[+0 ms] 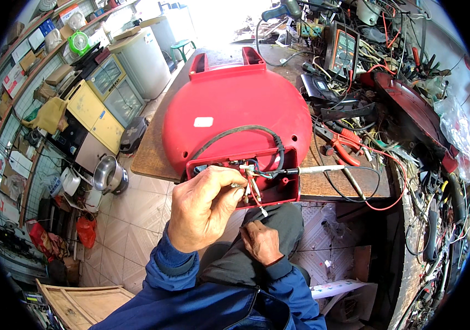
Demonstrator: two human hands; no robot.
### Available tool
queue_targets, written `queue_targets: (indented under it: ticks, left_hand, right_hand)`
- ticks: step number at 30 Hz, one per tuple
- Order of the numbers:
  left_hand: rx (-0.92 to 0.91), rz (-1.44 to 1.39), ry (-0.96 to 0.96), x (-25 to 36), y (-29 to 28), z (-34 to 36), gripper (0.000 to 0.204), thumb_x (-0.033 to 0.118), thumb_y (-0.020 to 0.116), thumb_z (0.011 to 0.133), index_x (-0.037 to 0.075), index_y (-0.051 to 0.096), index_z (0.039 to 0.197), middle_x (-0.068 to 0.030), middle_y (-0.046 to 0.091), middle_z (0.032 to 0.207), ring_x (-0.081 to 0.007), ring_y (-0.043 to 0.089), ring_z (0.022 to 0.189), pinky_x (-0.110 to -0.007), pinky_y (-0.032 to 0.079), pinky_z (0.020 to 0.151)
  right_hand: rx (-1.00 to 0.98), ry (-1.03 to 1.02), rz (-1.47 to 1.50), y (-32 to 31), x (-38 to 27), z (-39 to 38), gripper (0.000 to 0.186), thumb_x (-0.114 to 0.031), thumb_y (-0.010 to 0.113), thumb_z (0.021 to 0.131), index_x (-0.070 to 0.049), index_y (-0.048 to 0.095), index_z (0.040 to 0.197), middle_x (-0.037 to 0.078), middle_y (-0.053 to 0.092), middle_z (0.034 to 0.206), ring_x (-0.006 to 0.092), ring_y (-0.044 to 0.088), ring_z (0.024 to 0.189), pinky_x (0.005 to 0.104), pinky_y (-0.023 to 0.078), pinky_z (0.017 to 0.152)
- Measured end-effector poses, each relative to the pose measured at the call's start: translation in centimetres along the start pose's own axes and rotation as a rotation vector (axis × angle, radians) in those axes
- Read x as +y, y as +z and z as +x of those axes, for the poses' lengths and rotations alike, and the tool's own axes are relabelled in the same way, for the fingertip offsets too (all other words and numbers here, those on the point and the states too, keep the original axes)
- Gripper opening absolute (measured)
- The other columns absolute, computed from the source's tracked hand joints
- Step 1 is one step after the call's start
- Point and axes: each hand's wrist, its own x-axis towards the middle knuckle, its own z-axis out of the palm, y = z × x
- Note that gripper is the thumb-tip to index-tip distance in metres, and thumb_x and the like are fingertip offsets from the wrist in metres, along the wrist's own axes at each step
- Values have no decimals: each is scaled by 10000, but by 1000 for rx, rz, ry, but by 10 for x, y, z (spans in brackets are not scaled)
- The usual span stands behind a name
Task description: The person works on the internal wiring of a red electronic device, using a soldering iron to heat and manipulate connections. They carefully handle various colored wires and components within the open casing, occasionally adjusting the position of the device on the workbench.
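Observation:
A round red appliance housing (246, 110) lies on the wooden bench with its open wiring box (287, 190) toward me. Wires with pale sleeves and metal connectors (251, 184) stick up out of that box, and a black cord (235, 130) loops over its far side. My left hand (205, 206) is over the box's left part, thumb and forefinger pinched on a small wire end beside those connectors. Its other fingers are partly hidden. On my thigh, below the box, rests my right hand (261, 242) with curled fingers and nothing visible in it. A test probe (323, 169) lies across the box's right edge.
Red-handled pliers (342, 146) and a second probe (353, 183) lie right of the housing. Beyond them are a multimeter (345, 49) and heaped wires and tools. A metal pot (108, 173) stands on the tiled floor at left, near shelves and cabinets.

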Motion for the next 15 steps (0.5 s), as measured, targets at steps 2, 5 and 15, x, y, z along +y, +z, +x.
queue_targets:
  ticks: [2, 5, 15]
  left_hand:
    - [-13, 1, 20, 1, -1, 2, 108, 7, 682, 974, -38, 685, 1073, -141, 717, 1027, -165, 723, 823, -293, 606, 726]
    - [-62, -22, 32, 4, -6, 7, 204, -1, 766, 891, -7, 695, 1082, -134, 717, 1021, -188, 713, 799, -305, 585, 701]
    - [-209, 75, 242, 5, -31, 68, 223, 45, 797, 831, 25, 740, 1046, -107, 733, 996, -176, 645, 783, -293, 505, 682]
  right_hand:
    - [2, -3, 52, 0, 1, -1, 208, -214, 732, 925, -45, 635, 850, 151, 648, 804, 373, 671, 671, 466, 538, 592]
    - [45, 8, 241, -9, 5, -1, 181, -171, 757, 915, -13, 685, 865, 171, 672, 798, 364, 670, 668, 442, 529, 601]
    - [491, 368, 965, -175, -52, 45, 181, -115, 647, 1030, 53, 683, 1086, 59, 647, 730, 120, 574, 546, 234, 443, 503]
